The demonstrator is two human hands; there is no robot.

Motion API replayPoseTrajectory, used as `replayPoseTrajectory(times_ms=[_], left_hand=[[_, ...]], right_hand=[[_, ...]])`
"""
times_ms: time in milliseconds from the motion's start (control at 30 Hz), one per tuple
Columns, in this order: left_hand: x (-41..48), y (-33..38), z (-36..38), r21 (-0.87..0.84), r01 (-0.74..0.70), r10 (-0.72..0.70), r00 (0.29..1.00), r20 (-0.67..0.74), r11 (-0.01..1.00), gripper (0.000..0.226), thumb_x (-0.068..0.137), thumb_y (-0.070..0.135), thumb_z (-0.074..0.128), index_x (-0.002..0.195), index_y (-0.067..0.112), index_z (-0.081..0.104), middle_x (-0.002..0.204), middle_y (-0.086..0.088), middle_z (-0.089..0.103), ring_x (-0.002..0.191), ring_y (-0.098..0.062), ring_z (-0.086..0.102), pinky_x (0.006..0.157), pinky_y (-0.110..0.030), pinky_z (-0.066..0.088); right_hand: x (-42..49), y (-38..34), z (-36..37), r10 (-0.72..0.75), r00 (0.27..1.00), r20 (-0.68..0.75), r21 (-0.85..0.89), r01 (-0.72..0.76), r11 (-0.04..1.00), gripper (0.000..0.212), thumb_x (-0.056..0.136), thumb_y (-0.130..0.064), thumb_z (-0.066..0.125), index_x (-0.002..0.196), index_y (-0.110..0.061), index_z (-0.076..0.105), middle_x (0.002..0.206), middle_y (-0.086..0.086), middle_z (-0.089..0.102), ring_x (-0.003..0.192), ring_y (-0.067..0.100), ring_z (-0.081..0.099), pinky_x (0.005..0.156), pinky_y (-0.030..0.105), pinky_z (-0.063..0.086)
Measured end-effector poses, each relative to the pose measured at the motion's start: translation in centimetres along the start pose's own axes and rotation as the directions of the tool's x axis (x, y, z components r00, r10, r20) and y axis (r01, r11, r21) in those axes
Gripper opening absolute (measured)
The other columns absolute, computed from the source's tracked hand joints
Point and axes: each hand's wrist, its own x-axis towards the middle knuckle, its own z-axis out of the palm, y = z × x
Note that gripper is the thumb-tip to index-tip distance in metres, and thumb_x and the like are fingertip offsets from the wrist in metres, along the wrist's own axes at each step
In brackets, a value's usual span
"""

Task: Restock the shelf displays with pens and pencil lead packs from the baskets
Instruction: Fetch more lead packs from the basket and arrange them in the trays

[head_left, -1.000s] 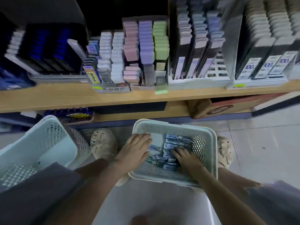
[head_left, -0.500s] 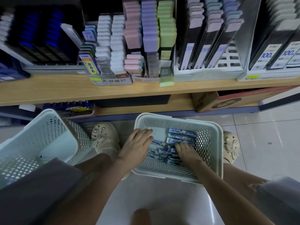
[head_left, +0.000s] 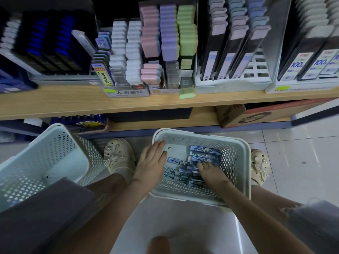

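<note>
Since a moment ago my left hand (head_left: 151, 163) has slid up along the left wall of the basket, its fingertips now at the far rim, while my right hand (head_left: 209, 170) has stayed down on the packs. Going from the left: a pale perforated basket (head_left: 42, 158) sits tilted on the floor beside my left knee, and I cannot tell what, if anything, lies in it. Next comes my beige clog (head_left: 119, 155), then the white basket (head_left: 236, 143) between my feet. My left hand lies flat and open, fingers spread, over the basket's left side, gripping nothing. Just right of it the blue pencil lead packs (head_left: 204, 153) lie in a loose heap on the basket floor, some stacked toward the right wall. My right hand rests palm down on the heap, fingers curled onto the near packs; whether its grip has closed on one I cannot tell. Above, the wooden shelf (head_left: 55, 103) carries the displays: dark and blue boxes at left, a white display box (head_left: 128, 91) of clear cases, then pink, purple and green pastel cases (head_left: 168, 37), and white racks (head_left: 234, 79) of dark packs at right. A cardboard box (head_left: 231, 114) sits under the shelf.
</note>
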Motion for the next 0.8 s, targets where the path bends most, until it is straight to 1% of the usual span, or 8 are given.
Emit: replayPoseTrajectory(times_ms=[100,200,233,300,367,433,600,800], left_hand=[[-0.1,0.5,-0.8,-0.093,0.003,-0.001,1.0,0.022,0.996,0.036,0.08,0.027,0.057,0.108,0.007,0.066,0.136,-0.016,0.053,0.125,-0.028,0.041,0.103,-0.045,0.034],[0.9,1.8,-3.9,-0.35,0.107,-0.05,0.984,0.169,0.931,0.045,0.091,0.036,0.047,0.127,0.01,0.054,0.141,-0.01,0.044,0.13,-0.022,0.033,0.106,-0.039,0.038],[1.2,2.1,-5.2,-0.492,0.224,-0.093,0.957,0.276,0.842,0.05,0.093,0.037,0.052,0.136,0.012,0.044,0.143,-0.006,0.04,0.132,-0.019,0.031,0.109,-0.033,0.033],[1.8,2.9,-7.6,-0.716,0.483,-0.1,0.856,0.507,0.504,0.063,0.09,0.036,0.063,0.141,0.016,0.032,0.141,0.001,0.041,0.13,-0.015,0.038,0.108,-0.028,0.031],[2.1,3.3,-10.0,-0.806,0.545,-0.053,0.834,0.549,0.231,0.058,0.087,0.036,0.064,0.136,0.018,0.037,0.128,0.002,0.055,0.116,-0.013,0.055,0.103,-0.037,0.043],[1.8,3.4,-12.5,-0.845,0.521,-0.035,0.853,0.521,0.12,0.04,0.092,0.03,0.057,0.127,0.015,0.045,0.107,0.0,0.061,0.094,-0.011,0.06,0.086,-0.03,0.05],[-0.7,2.3,-18.4,-0.862,0.499,0.069,0.866,0.494,-0.086,0.015,0.097,0.007,0.05,0.109,0.015,0.054,0.092,-0.01,0.062,0.087,-0.021,0.063,0.084,-0.035,0.054],[-3.8,0.4,-23.0,-0.898,0.435,0.059,0.896,0.439,0.072,0.015,0.1,0.01,0.046,0.088,0.017,0.052,0.073,0.003,0.056,0.066,-0.006,0.053,0.07,-0.024,0.042]], right_hand=[[-1.2,-0.4,-2.7,0.007,0.99,-0.141,0.399,0.05,0.916,0.043,0.089,-0.005,0.058,0.125,-0.011,0.036,0.118,0.007,0.051,0.108,0.021,0.05,0.088,0.029,0.039],[-3.1,-1.6,-7.8,0.079,0.971,-0.226,0.82,0.146,0.553,0.014,0.099,-0.016,0.045,0.106,-0.019,0.034,0.089,-0.009,0.047,0.078,0.0,0.047,0.07,0.021,0.036],[-3.8,-2.2,-9.4,0.091,0.971,-0.22,0.912,0.172,0.374,0.016,0.099,-0.018,0.045,0.112,-0.02,0.035,0.095,-0.008,0.051,0.083,0.0,0.049,0.072,0.019,0.038],[-5.4,-3.5,-12.3,0.101,0.971,-0.218,0.975,0.212,0.063,0.031,0.099,-0.019,0.047,0.127,-0.026,0.035,0.115,-0.007,0.056,0.103,0.005,0.055,0.08,0.019,0.046],[-7.0,-5.0,-14.7,0.092,0.966,-0.243,0.96,0.253,-0.118,0.034,0.098,-0.016,0.048,0.127,-0.032,0.038,0.113,-0.012,0.058,0.102,0.006,0.056,0.081,0.017,0.049],[-8.5,-6.3,-16.6,0.076,0.961,-0.266,0.937,0.277,-0.213,0.029,0.098,-0.014,0.046,0.12,-0.033,0.044,0.105,-0.011,0.06,0.094,0.006,0.057,0.072,0.015,0.049],[-11.8,-8.8,-19.5,-0.004,0.949,-0.316,0.933,0.31,-0.184,0.022,0.099,-0.02,0.046,0.12,-0.027,0.047,0.103,-0.003,0.059,0.09,0.007,0.058,0.074,0.021,0.049],[-14.0,-11.2,-22.6,0.071,0.89,-0.45,0.889,0.439,0.127,0.017,0.092,-0.024,0.06,0.106,-0.021,0.051,0.101,-0.001,0.049,0.095,0.009,0.049,0.083,0.023,0.041]])
